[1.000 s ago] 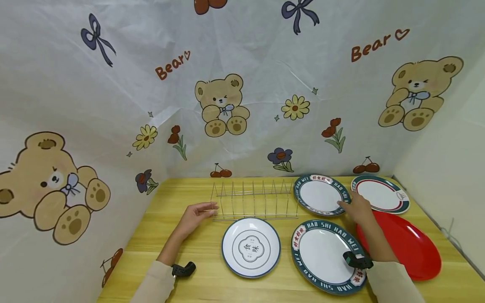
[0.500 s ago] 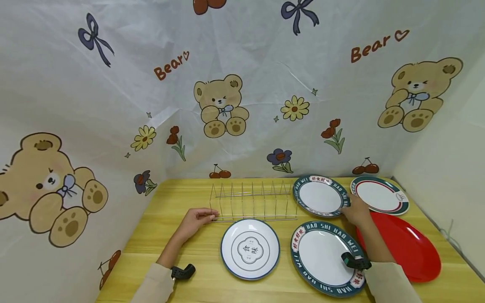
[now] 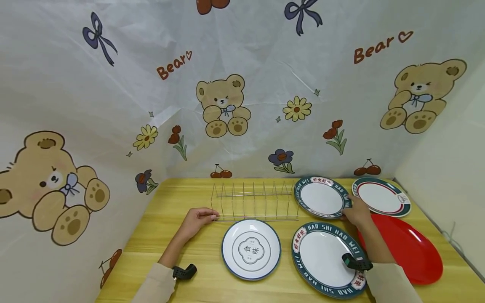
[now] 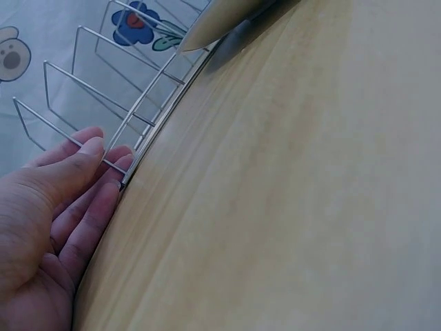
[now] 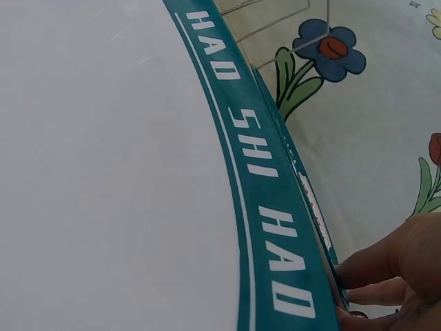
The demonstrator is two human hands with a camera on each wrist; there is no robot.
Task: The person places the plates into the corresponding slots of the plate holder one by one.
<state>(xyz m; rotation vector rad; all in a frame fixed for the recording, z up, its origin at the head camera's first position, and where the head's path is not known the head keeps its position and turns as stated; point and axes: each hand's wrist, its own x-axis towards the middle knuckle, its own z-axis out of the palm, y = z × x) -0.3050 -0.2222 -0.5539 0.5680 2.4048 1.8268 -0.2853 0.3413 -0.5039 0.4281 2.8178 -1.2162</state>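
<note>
My left hand (image 3: 193,222) holds the near left end of the wire dish rack (image 3: 254,218). In the left wrist view, its thumb and fingers (image 4: 89,148) close about the rack's end wire. My right hand (image 3: 357,210) grips the right rim of a green-bordered plate (image 3: 322,198) that sits just right of the rack, thumb at the edge. The right wrist view shows this plate edge-on, thin (image 5: 310,196), with the fingers (image 5: 375,265) at its rim; the fingers' undersides are hidden. No plates stand in the rack's slots.
A blue-rimmed white plate (image 3: 251,250) lies in front of the rack. Nearer me is a larger green-bordered plate (image 3: 327,259), under my right forearm. A red oval plate (image 3: 411,252) and a white plate with a green and red rim (image 3: 380,196) lie at right. A patterned cloth (image 3: 261,139) hangs behind.
My right thumb has shifted from over the plate's face to its near right rim, and the fingers now grip the edge. My left hand has settled onto the rack's corner.
</note>
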